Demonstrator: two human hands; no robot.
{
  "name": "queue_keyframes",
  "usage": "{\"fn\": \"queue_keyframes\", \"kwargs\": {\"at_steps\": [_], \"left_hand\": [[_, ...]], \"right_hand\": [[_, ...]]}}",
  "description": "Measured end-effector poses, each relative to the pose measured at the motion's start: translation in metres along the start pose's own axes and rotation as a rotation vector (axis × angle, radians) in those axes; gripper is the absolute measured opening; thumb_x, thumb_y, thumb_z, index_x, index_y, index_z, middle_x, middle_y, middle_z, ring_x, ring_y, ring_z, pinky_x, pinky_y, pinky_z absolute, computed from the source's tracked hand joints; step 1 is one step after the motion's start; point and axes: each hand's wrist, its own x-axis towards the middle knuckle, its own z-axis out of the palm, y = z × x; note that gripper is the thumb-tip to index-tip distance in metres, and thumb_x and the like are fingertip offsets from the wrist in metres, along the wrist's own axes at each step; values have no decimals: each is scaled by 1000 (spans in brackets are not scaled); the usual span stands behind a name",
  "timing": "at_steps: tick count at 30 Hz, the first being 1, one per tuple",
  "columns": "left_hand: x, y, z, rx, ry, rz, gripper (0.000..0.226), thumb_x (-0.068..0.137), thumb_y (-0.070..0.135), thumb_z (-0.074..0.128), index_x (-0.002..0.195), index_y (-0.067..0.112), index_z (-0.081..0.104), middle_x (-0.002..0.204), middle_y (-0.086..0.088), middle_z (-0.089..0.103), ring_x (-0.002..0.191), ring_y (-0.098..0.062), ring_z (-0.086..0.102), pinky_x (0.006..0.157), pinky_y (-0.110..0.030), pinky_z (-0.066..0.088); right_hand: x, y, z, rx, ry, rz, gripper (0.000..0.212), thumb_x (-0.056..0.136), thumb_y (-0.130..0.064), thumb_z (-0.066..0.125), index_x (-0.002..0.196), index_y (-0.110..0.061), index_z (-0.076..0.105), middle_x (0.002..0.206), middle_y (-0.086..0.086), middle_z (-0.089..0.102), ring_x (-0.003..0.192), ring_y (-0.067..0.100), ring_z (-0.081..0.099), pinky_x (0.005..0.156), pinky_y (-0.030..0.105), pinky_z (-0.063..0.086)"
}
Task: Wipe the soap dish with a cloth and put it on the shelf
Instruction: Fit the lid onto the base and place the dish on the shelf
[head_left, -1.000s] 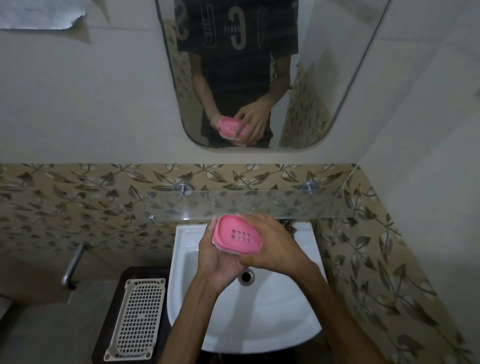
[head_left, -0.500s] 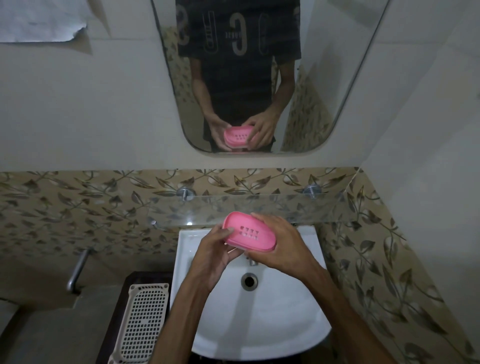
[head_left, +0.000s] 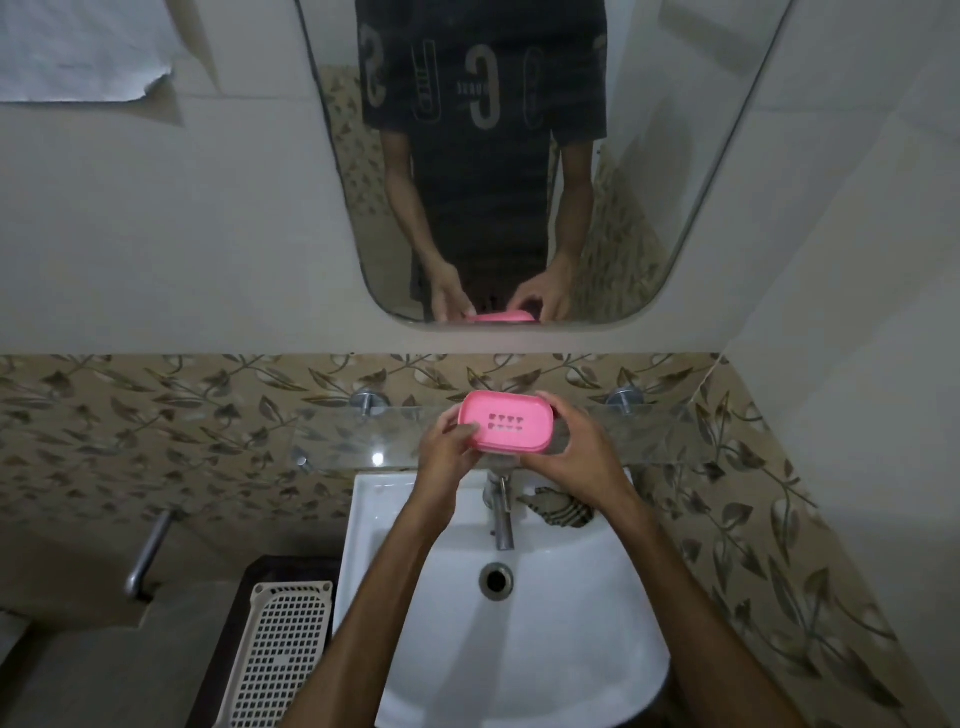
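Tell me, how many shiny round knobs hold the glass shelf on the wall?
2: one knob left of the pink soap dish, one knob to its right. Hands could hide another.

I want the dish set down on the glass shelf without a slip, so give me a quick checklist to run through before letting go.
1. Both hands hold the soap dish: ok, left hand and right hand grip its ends.
2. Dish over the glass shelf: ok.
3. Dish resting on the glass: cannot tell.
4. Dish level: ok, drain holes face up, only slightly tilted.
5. Landing spot bare: ok to either side; under the dish, cannot tell.
6. Cloth out of the way: ok, it lies on the sink rim.
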Motion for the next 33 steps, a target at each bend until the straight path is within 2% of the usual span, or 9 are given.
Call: {"fn": "queue_keyframes", "kwargs": {"at_steps": [4,6,8,10,12,16,20,27,33], "left_hand": [[16,-9,-10,567,59,133,38,92,4,63,128,12,69,116,-6,74,113,-25,68,84,-27,55],[23,-10,-13,758,81,153,43,92,15,69,134,8,65,128,-10,69,114,-25,65,94,-38,56],[25,-10,-15,791,110,165,53,90,19,74,140,6,60,136,-8,60,115,-23,62,97,-39,55],[26,-11,-17,745,144,177,55,88,17,76,140,9,58,133,-5,55,110,-17,61,88,-28,53],[27,-13,-20,695,163,192,51,89,15,76,137,11,60,129,-2,56,103,-7,61,77,-16,47],[30,-13,-20,647,151,200,37,92,8,71,129,11,68,126,-8,64,102,-10,63,83,-26,56],[33,-13,-21,605,158,181,38,90,0,67,125,15,72,122,-12,70,107,-26,68,94,-50,60],[30,-18,-23,522,174,184,41,87,-1,69,123,18,74,119,-10,72,108,-28,68,93,-53,61],[31,-18,-21,532,184,210,39,90,0,68,125,15,73,122,-10,70,108,-23,67,96,-50,59]], "right_hand": [[13,12,2,-159,-27,-25,70,66,-43,82,130,-37,56,110,-25,68,99,-17,50,93,23,51],[15,16,6,-209,-46,-6,71,65,-41,82,131,-32,59,119,-5,72,108,4,57,101,46,49],[15,16,6,-252,-91,60,91,59,-47,81,141,-21,50,136,6,63,127,24,54,109,51,39],[11,18,7,-217,-106,152,109,63,-49,85,154,-15,36,155,7,48,143,27,41,117,48,31],[3,20,12,-34,10,264,96,78,-38,85,158,-17,36,155,3,50,136,18,50,111,36,42],[-2,15,25,156,193,391,51,92,-17,75,141,-17,61,116,-1,75,85,-9,64,62,4,52],[1,7,27,179,216,335,41,90,-2,71,129,-16,70,112,3,76,87,3,67,69,12,58],[8,9,26,209,177,320,45,92,-2,70,135,-14,66,122,4,71,103,16,69,84,33,64],[6,11,29,204,218,300,44,91,0,71,133,-13,67,124,4,71,99,12,67,75,13,56]]}}
